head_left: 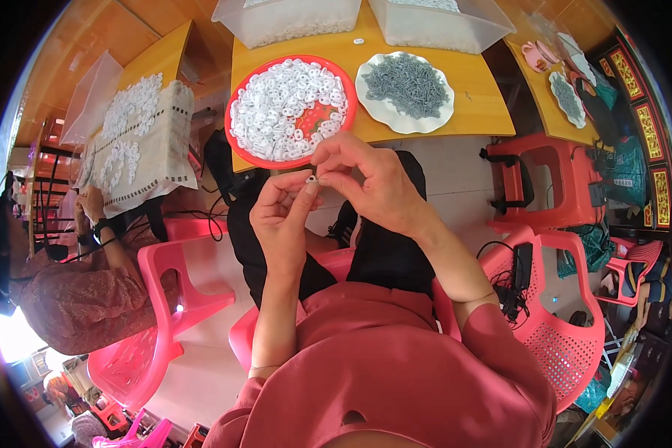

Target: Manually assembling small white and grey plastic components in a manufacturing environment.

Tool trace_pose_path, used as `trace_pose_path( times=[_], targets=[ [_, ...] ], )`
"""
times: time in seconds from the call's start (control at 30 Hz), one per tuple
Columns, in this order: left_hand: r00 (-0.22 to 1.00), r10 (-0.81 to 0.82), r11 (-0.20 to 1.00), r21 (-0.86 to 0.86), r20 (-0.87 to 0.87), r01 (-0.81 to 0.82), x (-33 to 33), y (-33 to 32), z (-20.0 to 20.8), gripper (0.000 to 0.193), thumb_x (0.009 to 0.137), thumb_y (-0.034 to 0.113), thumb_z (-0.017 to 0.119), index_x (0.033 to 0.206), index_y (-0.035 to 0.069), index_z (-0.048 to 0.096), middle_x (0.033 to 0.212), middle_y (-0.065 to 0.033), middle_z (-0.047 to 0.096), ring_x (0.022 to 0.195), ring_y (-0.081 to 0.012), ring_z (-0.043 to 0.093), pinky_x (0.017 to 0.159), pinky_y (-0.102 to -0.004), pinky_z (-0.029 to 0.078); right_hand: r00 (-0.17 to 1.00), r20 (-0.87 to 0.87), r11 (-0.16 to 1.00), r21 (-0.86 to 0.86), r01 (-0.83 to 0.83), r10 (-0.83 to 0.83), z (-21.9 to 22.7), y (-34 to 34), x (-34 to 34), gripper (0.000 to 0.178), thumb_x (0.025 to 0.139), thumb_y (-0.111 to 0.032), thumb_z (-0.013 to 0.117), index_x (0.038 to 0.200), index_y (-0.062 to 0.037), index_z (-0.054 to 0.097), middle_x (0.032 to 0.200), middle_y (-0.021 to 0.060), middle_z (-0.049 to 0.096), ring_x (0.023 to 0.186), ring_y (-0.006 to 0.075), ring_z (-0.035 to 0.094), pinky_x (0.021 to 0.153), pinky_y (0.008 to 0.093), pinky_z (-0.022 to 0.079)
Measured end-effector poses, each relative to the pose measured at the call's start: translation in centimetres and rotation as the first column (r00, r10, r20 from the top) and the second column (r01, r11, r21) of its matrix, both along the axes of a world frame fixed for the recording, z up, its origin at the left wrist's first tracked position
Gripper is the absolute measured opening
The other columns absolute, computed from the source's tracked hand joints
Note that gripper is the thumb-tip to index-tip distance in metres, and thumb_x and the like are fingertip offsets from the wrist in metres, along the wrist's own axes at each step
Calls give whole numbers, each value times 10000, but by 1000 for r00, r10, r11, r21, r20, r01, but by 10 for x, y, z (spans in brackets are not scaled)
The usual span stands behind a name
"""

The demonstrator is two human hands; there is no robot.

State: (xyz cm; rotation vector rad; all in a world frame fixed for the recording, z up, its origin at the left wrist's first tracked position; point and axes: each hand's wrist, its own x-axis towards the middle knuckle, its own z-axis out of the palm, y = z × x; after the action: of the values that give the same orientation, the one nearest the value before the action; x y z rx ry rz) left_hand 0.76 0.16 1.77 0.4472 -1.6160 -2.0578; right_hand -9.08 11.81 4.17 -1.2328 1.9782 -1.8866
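Observation:
Close together over my lap, both hands are closed in a pinch. My left hand [282, 216] grips a small white plastic piece [312, 180] with a dark spot in it, between thumb and fingertips. My right hand [381, 188] pinches right against that piece; whatever lies between its fingertips is too small to make out. Just beyond my hands, a red round tray [229, 123] holds many white ring-like plastic pieces [276, 108]. Right of it, a white wavy-edged plate [403, 125] carries a heap of small grey parts [407, 84].
Two translucent bins [291, 26] of white pieces stand at the back of the yellow table [478, 93]. At left, a person [89, 299] sits by a cloth-covered table [153, 149] with white pieces. A pink chair [560, 336] with a black cable and a red stool [537, 179] are at right.

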Motion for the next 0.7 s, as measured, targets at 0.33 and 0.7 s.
trace_pose_path(
  times=[0.33,0.7],
  targets=[
    [999,26,1000,8,23,-26,3,-1,-8,169,818,-9,645,986,-19,637,802,-43,650,652,-75,599,601,-183,472,983,172,995,62,-84,72,-4,0,-4,224,776,15,654,870,-27,455,729,37,601,711,79,609,632,227,477],
    [1000,31,998,61,5,-31,1,1,-9,160,842,8,626,999,-20,621,831,-42,652,696,-70,606,626,-185,485,998,52,968,250,-31,19,-1,5,-8,104,803,-46,645,887,13,630,801,58,657,675,98,583,609,236,459]
  ],
)
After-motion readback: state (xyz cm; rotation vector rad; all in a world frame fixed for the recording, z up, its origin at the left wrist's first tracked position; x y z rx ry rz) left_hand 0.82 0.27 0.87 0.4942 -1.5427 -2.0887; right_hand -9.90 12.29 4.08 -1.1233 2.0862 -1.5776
